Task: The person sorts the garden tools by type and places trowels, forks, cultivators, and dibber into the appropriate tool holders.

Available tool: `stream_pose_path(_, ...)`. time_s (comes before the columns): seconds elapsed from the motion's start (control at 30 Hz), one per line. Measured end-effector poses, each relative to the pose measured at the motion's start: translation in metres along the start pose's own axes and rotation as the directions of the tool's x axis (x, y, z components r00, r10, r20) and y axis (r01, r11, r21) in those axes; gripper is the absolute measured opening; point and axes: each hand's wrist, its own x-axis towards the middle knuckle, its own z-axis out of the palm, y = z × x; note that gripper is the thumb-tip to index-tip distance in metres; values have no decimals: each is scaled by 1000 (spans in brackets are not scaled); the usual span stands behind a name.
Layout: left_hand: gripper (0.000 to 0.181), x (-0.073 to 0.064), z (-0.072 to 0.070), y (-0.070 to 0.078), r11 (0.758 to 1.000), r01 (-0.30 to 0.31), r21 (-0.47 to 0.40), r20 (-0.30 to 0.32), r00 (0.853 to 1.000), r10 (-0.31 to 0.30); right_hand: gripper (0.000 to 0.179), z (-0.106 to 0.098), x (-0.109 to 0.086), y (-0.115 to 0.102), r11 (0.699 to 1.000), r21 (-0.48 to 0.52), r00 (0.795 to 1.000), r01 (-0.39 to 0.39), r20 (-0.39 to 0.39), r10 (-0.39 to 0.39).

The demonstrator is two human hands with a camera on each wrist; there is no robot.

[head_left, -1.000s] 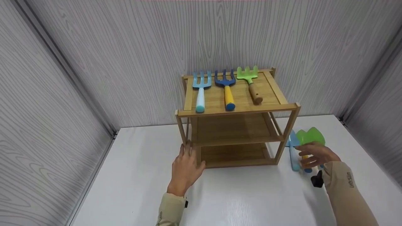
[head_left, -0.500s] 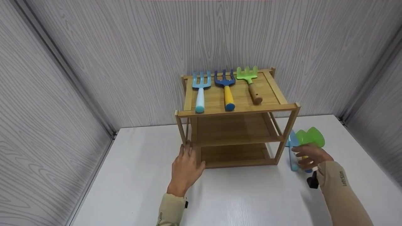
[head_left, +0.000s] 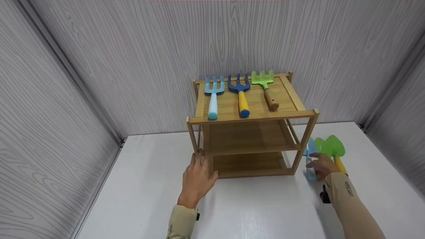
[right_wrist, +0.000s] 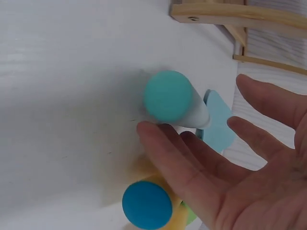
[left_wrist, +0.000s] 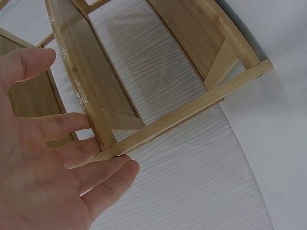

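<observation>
My left hand (head_left: 197, 179) rests with extended fingers at the lower left front post of a three-tier wooden shelf (head_left: 245, 134). In the left wrist view its fingertips touch the wooden frame (left_wrist: 163, 117). My right hand (head_left: 322, 165) is over the handle of a light blue trowel (head_left: 311, 145) lying right of the shelf. In the right wrist view the fingers spread beside the handle's turquoise end (right_wrist: 168, 96), and the thumb stands apart. A yellow handle with a blue end cap (right_wrist: 147, 204) lies just beneath that hand.
Two green trowel blades (head_left: 334, 145) lie beside the light blue one. On the top tier are a light blue hand fork (head_left: 213, 96), a dark blue fork with yellow handle (head_left: 242, 99) and a green fork with wooden handle (head_left: 270, 98). Wood-grain panels (head_left: 149, 66) enclose the white table (head_left: 245, 205).
My right hand has moved left and lower, from over the green trowels to the light blue trowel's handle, uncovering a yellow handle. My left hand has stayed at the post.
</observation>
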Motion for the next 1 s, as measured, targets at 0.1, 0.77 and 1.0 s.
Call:
stream_pose_path(0.1,65,-1,0,-1,1000,-7,-13,-10,1000,7,77,4,2,1,1000,-9,1000,15,-24,-15)
stream_pose_path(0.77,63,-2,1,-3,998,-37,-55,-23,999,35,77,1,5,8,994,101,999,33,13,-34)
stream_pose_path(1.0,63,-2,0,-3,998,-30,-61,-10,1000,30,74,1,2,10,993,114,997,33,70,-41)
